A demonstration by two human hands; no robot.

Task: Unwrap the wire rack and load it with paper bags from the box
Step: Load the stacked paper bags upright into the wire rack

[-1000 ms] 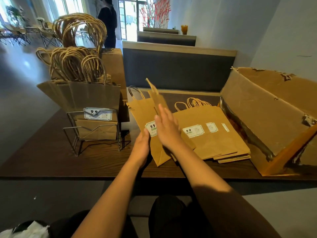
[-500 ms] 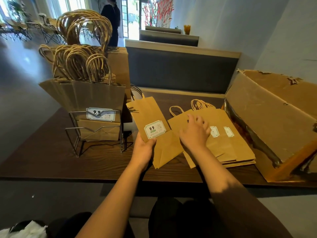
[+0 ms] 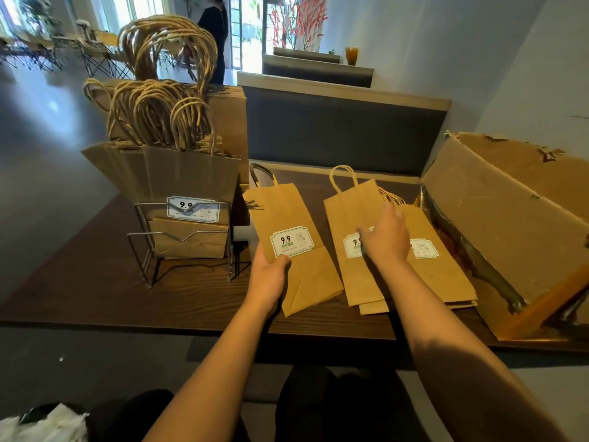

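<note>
Gripping the lower left edge of a flat paper bag (image 3: 293,247), the left hand (image 3: 269,275) has its thumb on top and its fingers hidden underneath. That bag lies on the dark wood-grain table (image 3: 79,282), long axis running away from the person, twisted-cord handle at the far end, folded bottom nearest the body, white label facing up. The right hand (image 3: 387,239) is spread open, palm down, resting on the top bag of a small pile (image 3: 398,266) just to the right; those bags point the same way, handles far. Left of both, the wire rack (image 3: 183,240) stands upright, packed with upright brown bags, their rope handles arching above. A torn cardboard box (image 3: 510,224) lies tilted at the table's right end, touching the pile's edge.
</note>
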